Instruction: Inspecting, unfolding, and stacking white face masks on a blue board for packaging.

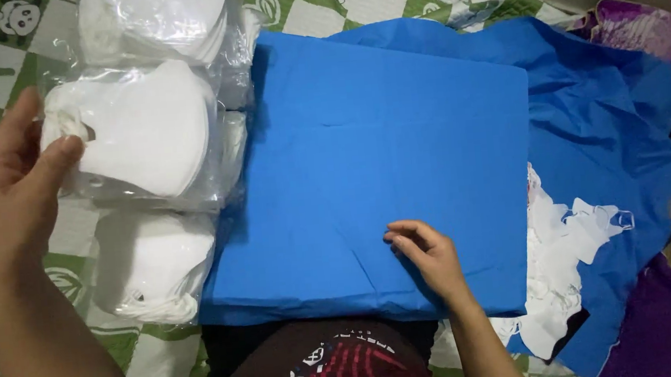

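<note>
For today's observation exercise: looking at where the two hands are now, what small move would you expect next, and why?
Probably the left hand lifts the clear bag of white masks it grips at the edge and brings it over the flat blue pad. The right hand rests empty on the pad, whose top is bare, while more bagged masks lie stacked beside it.

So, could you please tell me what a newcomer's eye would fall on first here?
First the bright blue board in the middle, with the right hand resting on its near edge. Next, the left hand at the far left grips a clear bag of white masks. More loose white masks lie at right on blue cloth.
</note>
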